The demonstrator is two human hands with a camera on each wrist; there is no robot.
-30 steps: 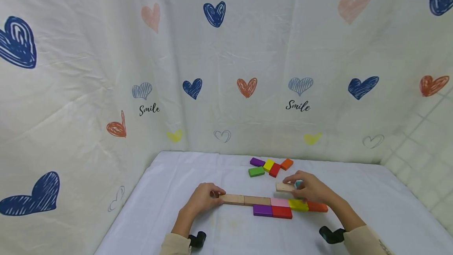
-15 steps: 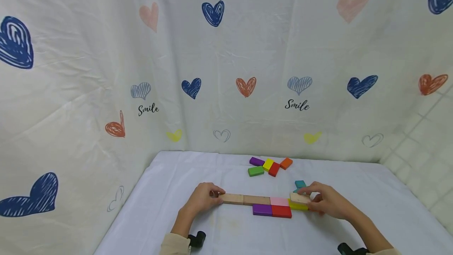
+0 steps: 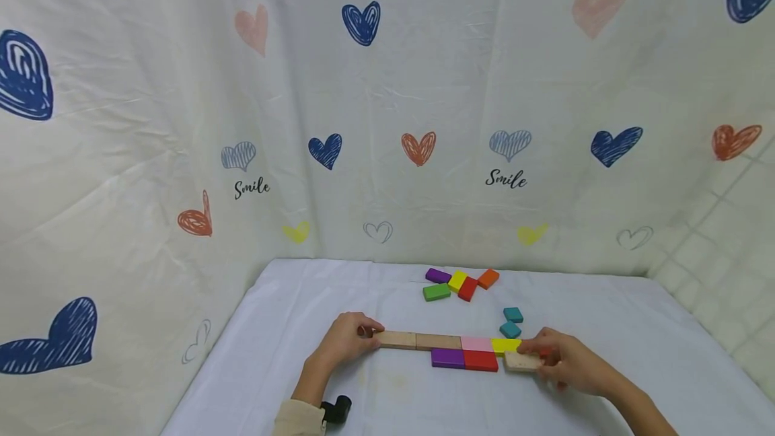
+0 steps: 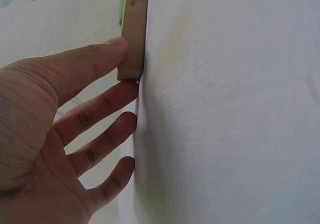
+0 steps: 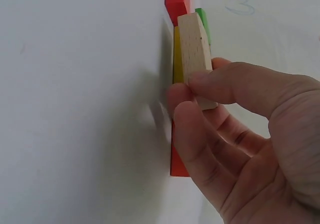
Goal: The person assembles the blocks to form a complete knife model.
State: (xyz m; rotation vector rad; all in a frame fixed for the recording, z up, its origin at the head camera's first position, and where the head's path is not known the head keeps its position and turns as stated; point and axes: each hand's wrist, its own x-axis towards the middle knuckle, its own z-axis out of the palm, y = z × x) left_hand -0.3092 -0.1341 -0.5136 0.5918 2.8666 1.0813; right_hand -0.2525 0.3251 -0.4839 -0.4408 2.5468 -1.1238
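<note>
We see a pale wooden block [image 3: 522, 362] at the near side of the yellow block [image 3: 504, 346], just right of the near red block [image 3: 482, 360]; whether it touches the counter [image 3: 357, 399], we cannot tell. The right hand [image 3: 566, 362] has its grip pinched on that pale block. Beside the red block, touching, lies a purple block [image 3: 448, 358]. Behind these two runs a row: from the left, an end wooden block [image 3: 396, 340], a second wooden block [image 3: 438, 342], a pink block [image 3: 477, 343], the yellow one and an orange-red block [image 5: 178, 156], partly hidden by the right hand. The left hand [image 3: 348, 340] has its grip on the end block's left tip, thumb and forefinger holding it. Farther off we find two teal blocks [image 3: 512, 315], then a coloured cluster [image 3: 466, 288] toward the heart-printed curtain [image 3: 436, 214].
</note>
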